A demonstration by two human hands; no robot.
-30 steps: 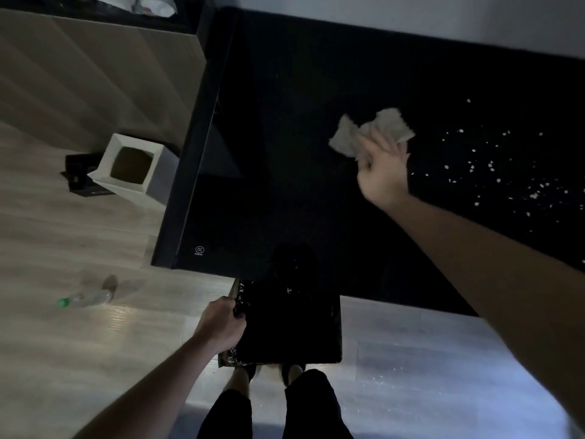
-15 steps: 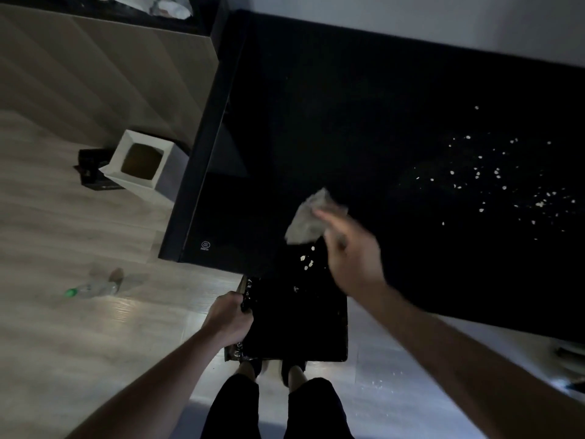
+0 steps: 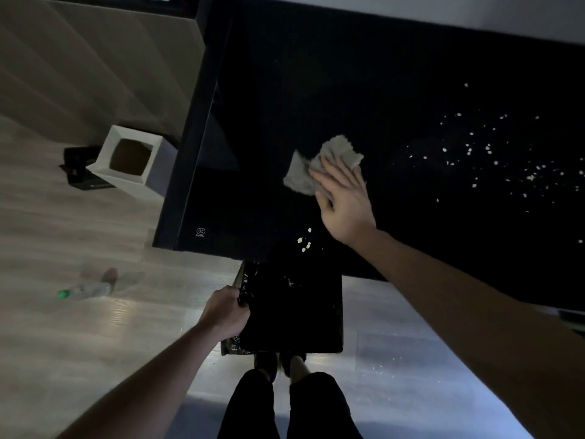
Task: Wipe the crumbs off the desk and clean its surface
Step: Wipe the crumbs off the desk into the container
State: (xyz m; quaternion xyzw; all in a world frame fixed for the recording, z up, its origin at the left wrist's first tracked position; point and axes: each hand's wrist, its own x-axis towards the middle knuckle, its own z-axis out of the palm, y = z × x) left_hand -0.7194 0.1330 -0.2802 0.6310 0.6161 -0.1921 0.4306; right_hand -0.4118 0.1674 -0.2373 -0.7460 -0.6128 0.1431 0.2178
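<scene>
The black desk (image 3: 348,90) fills the upper right. My right hand (image 3: 345,198) lies flat on a crumpled grey cloth (image 3: 319,163), pressing it onto the desk near the middle. Many pale crumbs (image 3: 487,153) are scattered to the right of the cloth. A small cluster of crumbs (image 3: 305,242) sits at the desk's front edge, just below the hand. My left hand (image 3: 224,312) grips the left rim of a black-lined bin (image 3: 294,308) held under that front edge.
A white square waste box (image 3: 129,160) stands on the wooden floor left of the desk, with a dark object behind it. A clear bottle with a green cap (image 3: 85,291) lies on the floor. My legs and feet (image 3: 285,375) are below the bin.
My right hand swept the cloth from the desk's middle down to the front edge, leaving crumbs there, then moved back up onto the desk. The left hand kept holding the bin.
</scene>
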